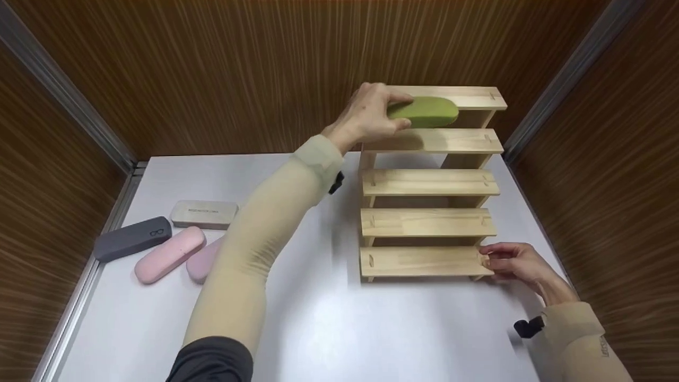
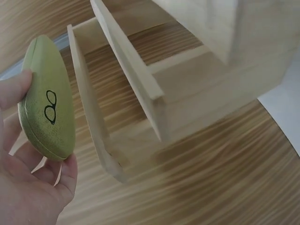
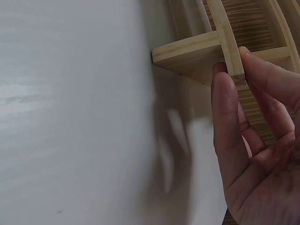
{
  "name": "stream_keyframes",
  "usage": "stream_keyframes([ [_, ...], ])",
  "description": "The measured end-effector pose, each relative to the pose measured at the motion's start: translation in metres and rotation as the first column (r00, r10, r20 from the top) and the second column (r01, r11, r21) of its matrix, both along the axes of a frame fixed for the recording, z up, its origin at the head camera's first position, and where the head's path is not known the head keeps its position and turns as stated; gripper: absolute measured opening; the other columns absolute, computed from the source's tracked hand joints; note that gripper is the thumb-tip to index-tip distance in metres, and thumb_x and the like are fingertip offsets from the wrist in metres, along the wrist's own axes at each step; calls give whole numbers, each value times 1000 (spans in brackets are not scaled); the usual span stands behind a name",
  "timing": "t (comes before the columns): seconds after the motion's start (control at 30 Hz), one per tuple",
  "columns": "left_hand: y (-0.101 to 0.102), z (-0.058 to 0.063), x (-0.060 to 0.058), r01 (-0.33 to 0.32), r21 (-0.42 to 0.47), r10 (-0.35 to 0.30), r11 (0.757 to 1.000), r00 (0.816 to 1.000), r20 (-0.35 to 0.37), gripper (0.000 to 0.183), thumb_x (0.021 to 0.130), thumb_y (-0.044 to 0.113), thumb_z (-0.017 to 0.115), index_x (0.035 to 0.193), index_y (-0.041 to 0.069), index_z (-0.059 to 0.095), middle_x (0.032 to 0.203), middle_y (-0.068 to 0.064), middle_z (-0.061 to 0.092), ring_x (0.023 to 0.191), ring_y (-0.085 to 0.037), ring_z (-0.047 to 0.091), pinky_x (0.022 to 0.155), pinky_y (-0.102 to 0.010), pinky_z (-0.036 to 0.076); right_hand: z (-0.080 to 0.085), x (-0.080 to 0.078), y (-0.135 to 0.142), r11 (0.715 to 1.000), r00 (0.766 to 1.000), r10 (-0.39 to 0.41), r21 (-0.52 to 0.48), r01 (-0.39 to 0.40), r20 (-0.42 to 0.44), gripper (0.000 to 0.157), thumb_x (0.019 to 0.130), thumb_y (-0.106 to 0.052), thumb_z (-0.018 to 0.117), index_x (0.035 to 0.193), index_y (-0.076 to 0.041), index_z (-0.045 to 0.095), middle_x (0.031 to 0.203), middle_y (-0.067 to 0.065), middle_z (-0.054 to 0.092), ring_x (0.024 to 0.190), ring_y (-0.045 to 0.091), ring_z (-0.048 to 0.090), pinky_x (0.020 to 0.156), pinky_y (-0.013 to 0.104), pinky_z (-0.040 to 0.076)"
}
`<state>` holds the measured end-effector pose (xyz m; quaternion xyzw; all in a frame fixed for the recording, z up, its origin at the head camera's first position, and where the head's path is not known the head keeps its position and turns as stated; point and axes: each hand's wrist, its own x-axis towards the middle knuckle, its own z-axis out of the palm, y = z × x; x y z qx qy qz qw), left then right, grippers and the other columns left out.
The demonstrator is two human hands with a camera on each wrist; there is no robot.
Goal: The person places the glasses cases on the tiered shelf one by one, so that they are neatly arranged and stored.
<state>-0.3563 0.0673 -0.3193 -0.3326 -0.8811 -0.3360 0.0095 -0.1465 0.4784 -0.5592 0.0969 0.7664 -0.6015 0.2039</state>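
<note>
In my left hand (image 1: 371, 112) is a green glasses case (image 1: 428, 112), pinched by one end between thumb and fingers. It hangs in front of the top board of a stepped wooden shelf (image 1: 429, 182), its shadow falling on the second board. A small glasses drawing shows on the case (image 2: 50, 107) in the left wrist view. At the shelf's lower right, my right hand (image 1: 517, 267) pinches the end of the lowest board (image 3: 229, 42) between thumb and fingers.
Left on the white table (image 1: 318, 339) lie a dark grey glasses case (image 1: 132, 239), a pink one (image 1: 170, 254), a light grey one (image 1: 205, 214) and a mauve one (image 1: 201, 261) partly behind my left arm. Wood-grain walls (image 1: 238, 79) enclose the back and sides.
</note>
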Motion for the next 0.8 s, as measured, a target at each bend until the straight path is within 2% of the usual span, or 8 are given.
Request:
stream_keyframes([
  [0.13, 25, 13, -7, -15, -25, 16, 1000, 1000, 11, 52, 102, 28, 82, 153, 24, 71, 149, 4, 77, 92, -10, 59, 80, -21, 40, 4, 1, -1, 1000, 1000, -1, 7, 1, -2, 30, 101, -3, 79, 117, -27, 87, 105, -19, 81, 86, 5, 80, 76, 28, 69],
  [0.27, 46, 21, -11, -48, -61, 49, 997, 999, 15, 53, 103, 28, 81, 154, 24, 69, 155, 6, 74, 106, -9, 64, 91, -21, 46, 6, 0, -7, 1000, 1000, 1, 17, -1, 0, 29, 99, -4, 82, 117, -26, 87, 101, -16, 79, 85, 5, 79, 75, 29, 69],
  [0.4, 67, 24, -15, -66, -97, 66, 993, 998, -1, 53, 105, 29, 78, 156, 24, 68, 156, 7, 73, 118, -8, 65, 101, -22, 50, 7, 3, -10, 1000, 1000, -2, 27, 2, -1, 28, 98, -5, 83, 119, -23, 87, 100, -13, 76, 84, 6, 78, 75, 29, 69],
  [0.63, 105, 29, -18, -46, -140, 47, 989, 999, -3, 53, 107, 31, 74, 159, 26, 65, 159, 10, 70, 120, -7, 64, 106, -21, 49, 9, 18, -7, 1000, 1000, -6, 30, 7, -4, 28, 99, -4, 82, 120, -22, 86, 106, -19, 80, 85, 6, 79, 74, 29, 69],
  [0.8, 124, 28, -16, -58, -168, 58, 984, 998, -11, 51, 107, 34, 73, 157, 30, 67, 157, 14, 71, 124, -7, 64, 110, -22, 48, 8, 28, -9, 1000, 1000, -10, 25, 10, 9, 27, 98, -5, 84, 119, -21, 86, 101, -11, 76, 82, 5, 77, 73, 28, 69],
])
